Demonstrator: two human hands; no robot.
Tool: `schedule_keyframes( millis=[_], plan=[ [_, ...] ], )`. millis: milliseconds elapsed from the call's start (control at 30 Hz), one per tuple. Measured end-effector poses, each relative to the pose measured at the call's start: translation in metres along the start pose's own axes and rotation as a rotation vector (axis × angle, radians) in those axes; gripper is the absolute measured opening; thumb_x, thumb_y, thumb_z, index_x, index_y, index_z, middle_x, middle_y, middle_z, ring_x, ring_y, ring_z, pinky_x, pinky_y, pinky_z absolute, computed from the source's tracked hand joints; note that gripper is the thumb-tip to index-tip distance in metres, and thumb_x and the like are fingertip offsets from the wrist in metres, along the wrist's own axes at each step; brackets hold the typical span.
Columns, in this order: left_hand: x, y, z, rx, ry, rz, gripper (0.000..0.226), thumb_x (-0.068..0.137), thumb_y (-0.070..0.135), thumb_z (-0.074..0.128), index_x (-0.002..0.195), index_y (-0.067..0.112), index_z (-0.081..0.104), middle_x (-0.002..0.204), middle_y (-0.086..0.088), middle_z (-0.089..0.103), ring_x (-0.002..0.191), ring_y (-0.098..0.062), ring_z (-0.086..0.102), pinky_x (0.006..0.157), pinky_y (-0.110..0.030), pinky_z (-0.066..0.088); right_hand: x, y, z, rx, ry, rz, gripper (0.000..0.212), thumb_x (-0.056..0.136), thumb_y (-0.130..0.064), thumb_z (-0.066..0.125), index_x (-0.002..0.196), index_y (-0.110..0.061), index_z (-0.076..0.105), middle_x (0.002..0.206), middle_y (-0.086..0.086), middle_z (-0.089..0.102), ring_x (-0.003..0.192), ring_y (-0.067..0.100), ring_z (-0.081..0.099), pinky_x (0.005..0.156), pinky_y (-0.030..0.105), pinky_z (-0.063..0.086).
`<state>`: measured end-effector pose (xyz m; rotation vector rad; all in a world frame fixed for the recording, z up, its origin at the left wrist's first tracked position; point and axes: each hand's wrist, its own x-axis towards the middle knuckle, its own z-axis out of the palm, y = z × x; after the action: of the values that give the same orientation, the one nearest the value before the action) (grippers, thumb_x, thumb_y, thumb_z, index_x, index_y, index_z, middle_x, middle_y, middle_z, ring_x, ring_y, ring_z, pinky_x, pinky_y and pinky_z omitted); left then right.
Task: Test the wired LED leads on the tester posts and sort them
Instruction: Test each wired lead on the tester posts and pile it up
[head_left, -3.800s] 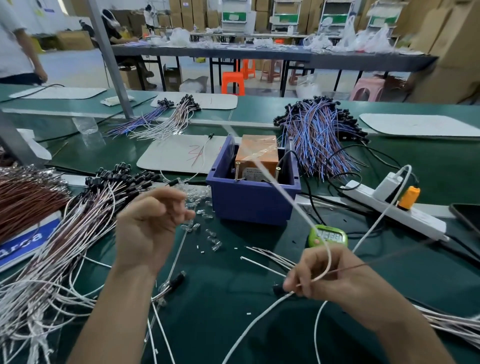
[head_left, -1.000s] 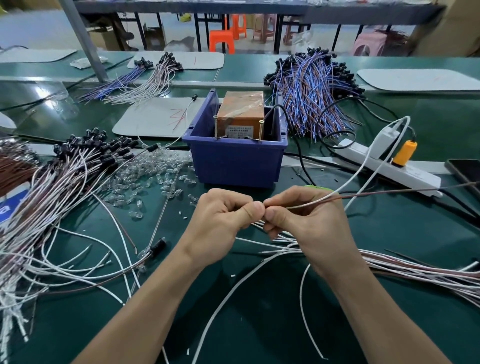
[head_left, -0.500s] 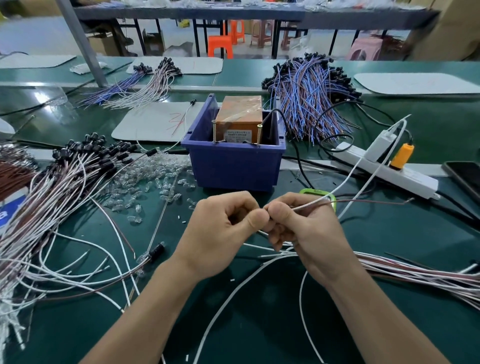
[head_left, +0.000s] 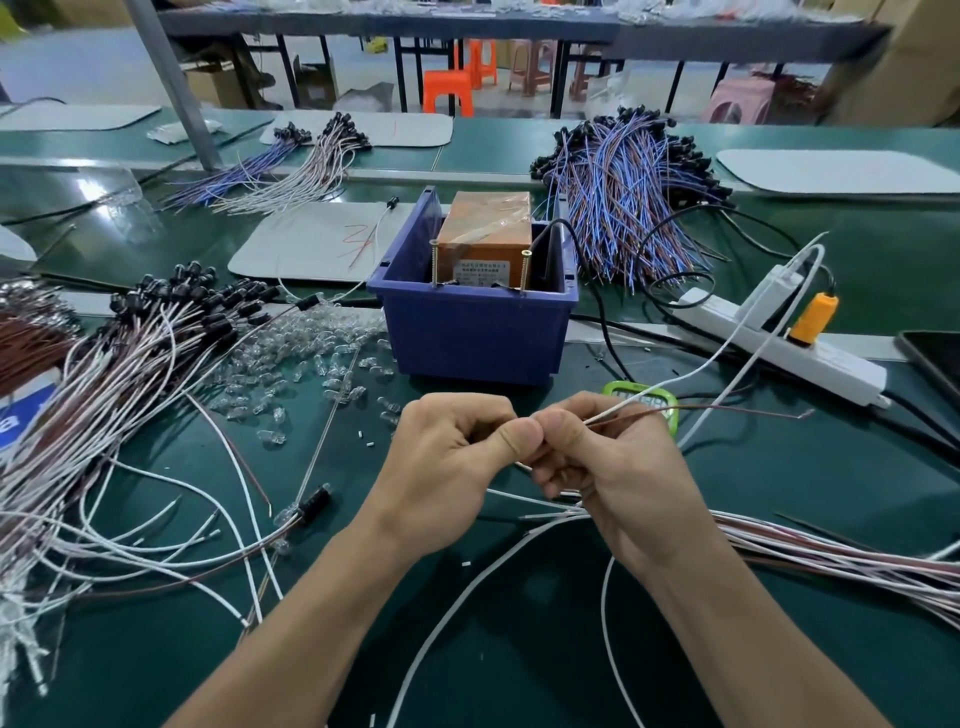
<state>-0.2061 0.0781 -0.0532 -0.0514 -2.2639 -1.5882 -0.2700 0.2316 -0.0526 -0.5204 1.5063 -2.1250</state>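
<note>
Left hand and right hand pinch one lead (thumbs touching), whose splayed loose ends could miss the tester posts.

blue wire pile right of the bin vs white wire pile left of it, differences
The blue wire pile mixes blue and brown wires; the white wire pile, white and brown. The blue wire pile lies beyond the bin; the white wire pile beside it, nearer. The blue wire pile is compact; the white wire pile trails loose strands. Both end in black caps.
</note>
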Motion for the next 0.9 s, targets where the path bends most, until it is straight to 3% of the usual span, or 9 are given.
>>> schedule_keyframes(
  millis=[100, 200, 300, 333, 433, 500, 600, 700, 900],
  plan=[
    [0.0015, 0.0022, -0.0007, -0.063, -0.017, 0.0, 0.042, 0.093, 0.017, 0.066, 0.055, 0.031, 0.057, 0.051, 0.016, 0.047, 0.051, -0.003, 0.041, 0.055, -0.016, 0.035, 0.0012, -0.003, -0.0004, 0.008, -0.023, 0.01, 0.017, 0.075, -0.022, 0.077, 0.076, -0.005, 0.075, 0.069, 0.019, 0.068, 0.053, 0.021, 0.063, 0.048, 0.025, 0.051],
    [0.0028, 0.0051, -0.0009, -0.213, -0.112, -0.008, 0.038, 0.096, 0.0, 0.059, 0.062, 0.015, 0.062, 0.055, 0.015, 0.06, 0.055, 0.001, 0.058, 0.061, -0.009, 0.044, 0.0021, -0.006, -0.0021, 0.07, -0.085, 0.051, 0.018, 0.076, -0.02, 0.079, 0.078, -0.003, 0.073, 0.07, 0.018, 0.068, 0.053, 0.019, 0.063, 0.047, 0.023, 0.051],
    [0.0035, 0.0082, -0.0034, -0.308, -0.153, -0.041, 0.046, 0.096, -0.005, 0.055, 0.06, 0.022, 0.064, 0.056, 0.016, 0.06, 0.056, 0.003, 0.058, 0.063, -0.007, 0.044, 0.0004, -0.007, -0.0013, 0.099, -0.11, 0.057, 0.012, 0.075, -0.015, 0.082, 0.077, -0.005, 0.075, 0.071, 0.018, 0.068, 0.054, 0.019, 0.064, 0.049, 0.023, 0.052],
    [0.0042, 0.0084, -0.0042, -0.286, -0.134, -0.056, 0.041, 0.095, 0.001, 0.058, 0.06, 0.019, 0.066, 0.056, 0.013, 0.058, 0.057, 0.002, 0.055, 0.062, -0.011, 0.043, 0.0, -0.0066, -0.0003, 0.096, -0.093, 0.053, 0.009, 0.074, -0.013, 0.081, 0.076, -0.007, 0.076, 0.071, 0.018, 0.069, 0.054, 0.019, 0.065, 0.049, 0.023, 0.053],
    [0.0029, 0.0029, -0.0054, -0.135, -0.042, -0.051, 0.032, 0.09, 0.018, 0.065, 0.063, 0.0, 0.063, 0.059, -0.018, 0.051, 0.058, -0.022, 0.044, 0.057, -0.035, 0.037, 0.0001, -0.004, 0.0022, 0.074, -0.007, 0.044, 0.008, 0.07, -0.012, 0.077, 0.076, -0.007, 0.078, 0.071, 0.017, 0.07, 0.055, 0.02, 0.066, 0.051, 0.023, 0.054],
    [0.0013, 0.0013, -0.0055, -0.072, -0.013, -0.023, 0.035, 0.09, 0.022, 0.066, 0.063, 0.001, 0.062, 0.06, -0.021, 0.047, 0.058, -0.032, 0.04, 0.055, -0.043, 0.035, -0.0003, -0.0029, 0.0029, 0.081, 0.014, 0.048, 0.008, 0.072, -0.011, 0.076, 0.078, -0.008, 0.079, 0.071, 0.016, 0.071, 0.056, 0.019, 0.067, 0.052, 0.023, 0.055],
    [0.002, 0.0034, -0.0061, -0.087, -0.014, -0.016, 0.033, 0.09, 0.021, 0.065, 0.063, 0.002, 0.063, 0.058, -0.015, 0.049, 0.056, -0.024, 0.041, 0.054, -0.036, 0.036, 0.0, -0.0048, 0.0015, 0.088, -0.015, 0.076, 0.01, 0.071, -0.014, 0.08, 0.081, -0.01, 0.08, 0.072, 0.014, 0.072, 0.058, 0.018, 0.068, 0.053, 0.022, 0.055],
    [0.0023, 0.0033, -0.0066, -0.136, -0.047, -0.058, 0.027, 0.089, 0.017, 0.063, 0.063, 0.008, 0.064, 0.054, 0.007, 0.048, 0.055, -0.009, 0.041, 0.056, -0.021, 0.034, 0.0005, -0.0064, -0.0032, 0.088, -0.054, 0.107, 0.021, 0.066, -0.014, 0.089, 0.085, -0.01, 0.079, 0.076, 0.015, 0.073, 0.063, 0.02, 0.07, 0.057, 0.025, 0.057],
    [-0.0011, 0.0011, -0.0066, 0.047, -0.042, -0.054, 0.021, 0.082, 0.032, 0.063, 0.066, 0.018, 0.063, 0.055, 0.01, 0.044, 0.055, -0.009, 0.037, 0.053, -0.025, 0.031, -0.001, -0.0025, -0.0041, 0.095, 0.0, 0.114, 0.019, 0.066, -0.007, 0.081, 0.085, -0.013, 0.081, 0.081, 0.016, 0.074, 0.069, 0.021, 0.072, 0.063, 0.026, 0.059]
  ],
)
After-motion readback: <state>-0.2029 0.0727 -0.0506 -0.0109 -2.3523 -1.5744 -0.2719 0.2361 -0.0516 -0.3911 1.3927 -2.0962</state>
